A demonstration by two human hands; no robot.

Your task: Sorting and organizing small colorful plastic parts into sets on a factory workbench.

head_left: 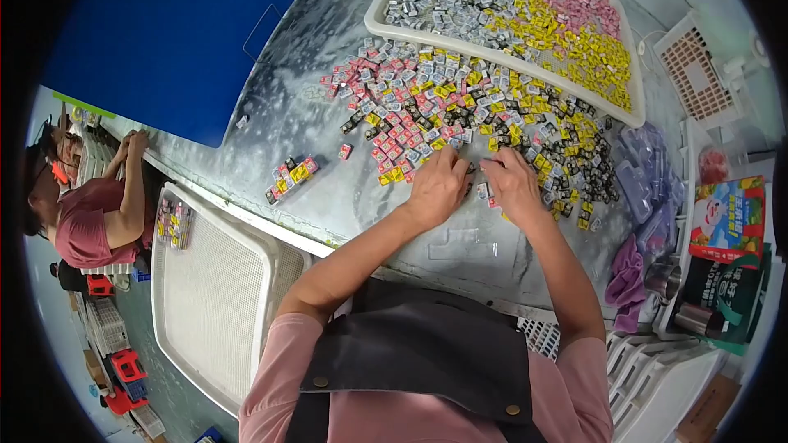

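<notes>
A spread of small boxy pieces [402, 127] in pink, yellow, black and pale grey covers the middle of the table. At its near edge my left hand [439, 189] has its fingers bent down together among the pieces; what they hold, if anything, is hidden. Just right of it, my right hand [515, 186] is closed in the same way, and its fingertips' contents cannot be made out. A little pink and white piece [483, 191] lies between the two hands. Below them a clear plastic tray [462, 246] rests flat on the table.
A large white tray [501, 52] of pieces sorted by colour stands behind the spread. Left lies a packed block of pieces [291, 179]. A blue panel [180, 33] covers the far left. Purple cloth [628, 279] hangs at right. Another person [98, 221] works at left, near a white mesh tray [209, 295].
</notes>
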